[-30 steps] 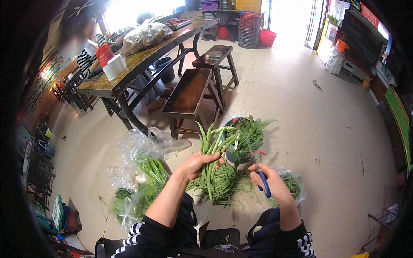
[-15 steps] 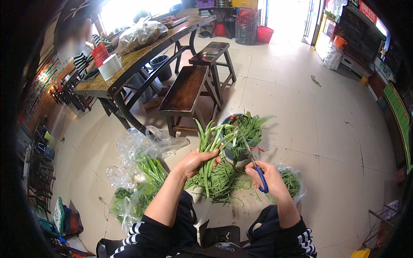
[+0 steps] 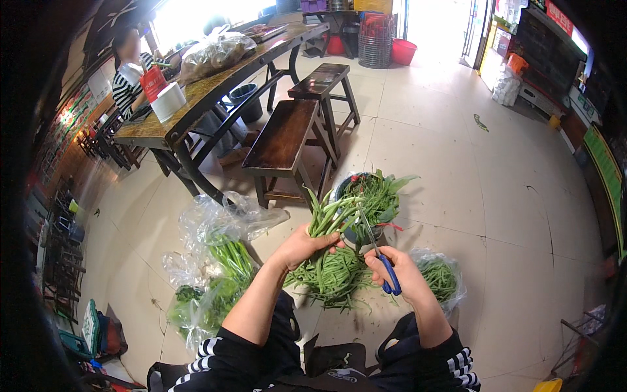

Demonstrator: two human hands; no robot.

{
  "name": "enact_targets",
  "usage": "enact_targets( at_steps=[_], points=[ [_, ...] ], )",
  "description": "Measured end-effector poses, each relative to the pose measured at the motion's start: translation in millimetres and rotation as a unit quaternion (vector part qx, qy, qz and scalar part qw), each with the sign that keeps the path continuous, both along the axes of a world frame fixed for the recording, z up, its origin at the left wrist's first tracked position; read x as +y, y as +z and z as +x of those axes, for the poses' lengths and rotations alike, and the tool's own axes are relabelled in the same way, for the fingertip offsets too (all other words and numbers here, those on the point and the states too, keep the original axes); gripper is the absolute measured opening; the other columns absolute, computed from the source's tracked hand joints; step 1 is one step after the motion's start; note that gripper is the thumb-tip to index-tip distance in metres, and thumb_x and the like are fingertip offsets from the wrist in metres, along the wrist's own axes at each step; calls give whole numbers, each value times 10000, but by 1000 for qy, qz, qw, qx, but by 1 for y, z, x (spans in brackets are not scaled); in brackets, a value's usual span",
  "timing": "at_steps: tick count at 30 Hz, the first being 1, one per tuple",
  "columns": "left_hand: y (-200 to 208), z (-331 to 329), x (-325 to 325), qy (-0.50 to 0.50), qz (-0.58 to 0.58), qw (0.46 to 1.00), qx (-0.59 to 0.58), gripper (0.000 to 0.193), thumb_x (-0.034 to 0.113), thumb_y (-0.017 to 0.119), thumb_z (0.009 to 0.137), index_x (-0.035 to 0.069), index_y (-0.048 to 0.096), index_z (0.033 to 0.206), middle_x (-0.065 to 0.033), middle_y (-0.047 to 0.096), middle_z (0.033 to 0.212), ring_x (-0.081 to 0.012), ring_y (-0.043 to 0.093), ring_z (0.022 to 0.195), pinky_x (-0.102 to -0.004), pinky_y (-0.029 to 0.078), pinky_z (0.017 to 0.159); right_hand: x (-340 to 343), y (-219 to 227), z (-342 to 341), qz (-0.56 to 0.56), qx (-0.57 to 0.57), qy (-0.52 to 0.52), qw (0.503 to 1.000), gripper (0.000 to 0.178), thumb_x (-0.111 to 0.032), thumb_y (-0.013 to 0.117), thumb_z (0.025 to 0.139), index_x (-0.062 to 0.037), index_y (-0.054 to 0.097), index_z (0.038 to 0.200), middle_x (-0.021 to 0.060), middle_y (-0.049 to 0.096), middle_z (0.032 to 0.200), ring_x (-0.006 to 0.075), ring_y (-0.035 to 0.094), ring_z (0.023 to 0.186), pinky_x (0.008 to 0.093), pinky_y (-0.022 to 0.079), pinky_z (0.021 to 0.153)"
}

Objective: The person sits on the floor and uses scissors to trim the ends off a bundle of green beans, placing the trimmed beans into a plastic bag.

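A bunch of long green beans (image 3: pixel 321 225) is gripped in my left hand (image 3: pixel 305 248), its ends pointing up and to the right. My right hand (image 3: pixel 395 269) holds scissors (image 3: pixel 386 266) with blue handles; the blades reach up to the bean ends. Below the bunch lies a heap of green beans (image 3: pixel 336 277) on the floor. Just beyond my hands stands a bucket (image 3: pixel 341 191) filled with green trimmings and leaves (image 3: pixel 379 199). To the right of my right hand, a clear bag holds more green beans (image 3: pixel 436 277).
Clear plastic bags (image 3: pixel 212 219) with leafy greens (image 3: pixel 230 258) lie at the left. Beyond them are a brown bench (image 3: pixel 284 137), a stool (image 3: pixel 320 80) and a long table (image 3: pixel 222 78). A person (image 3: pixel 124 88) in a striped top sits behind the table. A red basin (image 3: pixel 403 52) stands near the doorway.
The scissors and my right hand have shifted slightly left, and the bean bunch leans more to the right. At the table, the seated person's head has moved right.
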State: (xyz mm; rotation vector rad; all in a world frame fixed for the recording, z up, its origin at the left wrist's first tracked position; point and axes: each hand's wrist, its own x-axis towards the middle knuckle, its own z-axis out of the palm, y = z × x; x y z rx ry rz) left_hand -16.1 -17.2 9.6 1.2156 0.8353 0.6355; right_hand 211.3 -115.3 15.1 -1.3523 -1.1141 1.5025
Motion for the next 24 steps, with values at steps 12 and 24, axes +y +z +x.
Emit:
enact_targets(
  at_steps=[12,24],
  points=[
    [2,-3,1,32,21,999,34,237,173,660,931,-1,619,1086,-55,686,931,-96,608,809,-247,501,735,-9,15,-3,4,-19,20,1000,298,-298,706,889,-30,624,991,-17,555,700,57,521,614,215,409,542],
    [5,-2,-1,7,4,1000,30,239,159,684,911,15,625,1093,-53,689,924,-94,604,778,-239,498,720,-10,14,-2,7,-49,34,998,370,-297,738,861,-6,628,1062,4,591,741,73,536,634,224,426,566]
  ],
)
